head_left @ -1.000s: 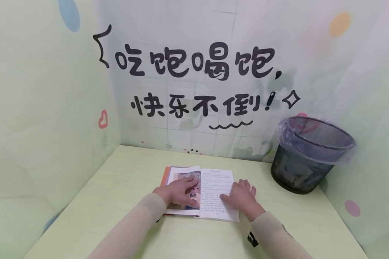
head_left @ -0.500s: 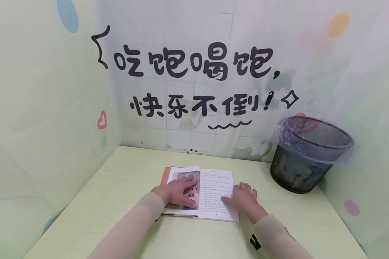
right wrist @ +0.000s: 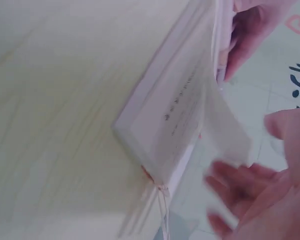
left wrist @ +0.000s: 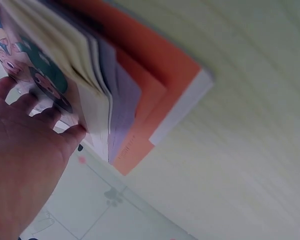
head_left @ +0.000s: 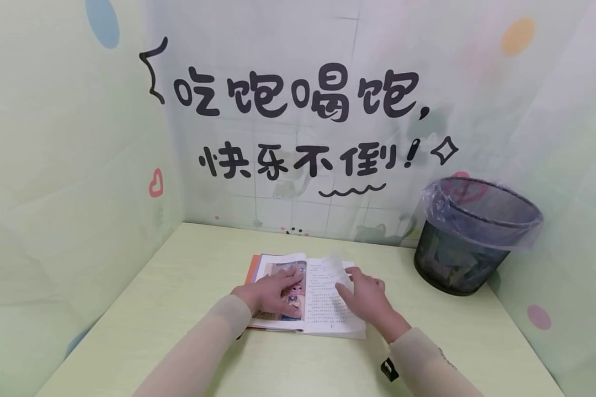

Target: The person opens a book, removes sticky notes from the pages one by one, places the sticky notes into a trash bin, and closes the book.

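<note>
An open book (head_left: 328, 325) lies on the table, with a colour picture on its left page and printed text on its right. My left hand (head_left: 275, 295) rests spread on the picture page; in the left wrist view its fingertips press that page above the orange cover (left wrist: 175, 80). At the right page, my right hand (head_left: 372, 295) has one leaf (head_left: 335, 267) raised and curving up. In the right wrist view the fingers touch this leaf's free edge (right wrist: 235, 145), while the thumb stands apart from it. Those fingers are blurred.
A dark bin (head_left: 462, 259) with a clear plastic liner stands at the table's back right. Printed fabric walls (head_left: 298, 127) enclose the pale table (head_left: 144, 331) at the back and both sides. A black piece (head_left: 389, 369) shows below the right sleeve.
The right hand has shifted slightly left from the right page's edge, and a leaf that lay flat is now lifted and bent. The left hand has stayed on the picture page.
</note>
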Available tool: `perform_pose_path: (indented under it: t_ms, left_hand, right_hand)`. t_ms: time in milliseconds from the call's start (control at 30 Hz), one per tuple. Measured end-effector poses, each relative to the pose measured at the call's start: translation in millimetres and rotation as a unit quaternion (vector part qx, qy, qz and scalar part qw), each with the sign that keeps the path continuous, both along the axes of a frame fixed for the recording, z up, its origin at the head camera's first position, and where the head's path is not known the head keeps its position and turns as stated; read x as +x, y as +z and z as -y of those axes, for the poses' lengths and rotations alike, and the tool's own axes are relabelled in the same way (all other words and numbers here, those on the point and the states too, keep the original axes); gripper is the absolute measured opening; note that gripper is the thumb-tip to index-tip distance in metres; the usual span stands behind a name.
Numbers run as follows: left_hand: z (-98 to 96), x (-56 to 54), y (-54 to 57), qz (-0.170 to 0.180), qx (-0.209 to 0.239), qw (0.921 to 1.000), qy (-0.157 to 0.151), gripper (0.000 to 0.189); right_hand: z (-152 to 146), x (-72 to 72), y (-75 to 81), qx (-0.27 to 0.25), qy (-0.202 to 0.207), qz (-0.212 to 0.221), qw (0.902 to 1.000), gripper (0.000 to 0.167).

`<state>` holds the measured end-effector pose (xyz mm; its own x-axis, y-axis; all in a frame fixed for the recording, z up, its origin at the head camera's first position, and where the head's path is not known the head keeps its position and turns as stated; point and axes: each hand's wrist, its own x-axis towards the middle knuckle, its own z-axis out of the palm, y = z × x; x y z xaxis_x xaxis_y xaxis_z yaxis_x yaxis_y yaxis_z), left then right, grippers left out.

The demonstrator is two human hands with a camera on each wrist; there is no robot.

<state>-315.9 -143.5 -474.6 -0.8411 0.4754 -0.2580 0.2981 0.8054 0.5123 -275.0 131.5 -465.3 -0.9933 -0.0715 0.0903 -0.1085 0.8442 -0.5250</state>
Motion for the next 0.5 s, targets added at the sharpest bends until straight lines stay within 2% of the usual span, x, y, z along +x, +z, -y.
perform_pose_path:
  t_ms: [67,100,200,233,267,300,367,433,500]
  left_hand:
    - [0.2,-0.6,0.8,0.000,0.002,1.0000,0.000,0.107]
    - [0.3,-0.8,1.2,0.001,0.004,1.0000,-0.001,0.107]
    - [1.0,-1.2,2.1,0.001,0.010,0.9999,-0.003,0.108]
    - [1.2,-1.3,2.1,0.000,0.012,0.9999,-0.004,0.108]
    - [1.4,-1.4,2.1,0.000,0.014,0.9999,-0.004,0.108]
    - [1.5,-1.6,1.9,-0.001,0.015,0.9999,-0.005,0.108]
    - [1.8,-2.0,1.5,-0.003,0.016,0.9999,-0.007,0.108]
    - [2.1,-2.8,1.0,-0.006,0.016,0.9998,-0.008,0.108]
    - [2.1,-3.9,0.3,-0.008,0.016,0.9998,-0.009,0.108]
  right_hand:
    - [1.0,-1.0,3.0,-0.099,0.012,0.023,0.9948,0.054]
    - [1.6,-1.4,4.0,-0.157,0.019,0.040,0.9866,0.055]
    - [5.1,-1.8,3.2,-0.305,0.046,0.090,0.9468,0.064]
    - [6.8,-1.6,2.0,-0.330,0.060,0.103,0.9365,0.066]
    - [8.3,-1.1,0.1,-0.339,0.070,0.112,0.9316,0.065]
    - [10.2,-0.2,-2.0,-0.339,0.081,0.116,0.9303,0.062]
    - [14.0,2.0,-6.2,-0.323,0.097,0.118,0.9341,0.051]
    - [17.6,4.2,-10.2,-0.289,0.115,0.105,0.9446,0.048]
    - [21.3,5.9,-12.5,-0.256,0.134,0.094,0.9527,0.052]
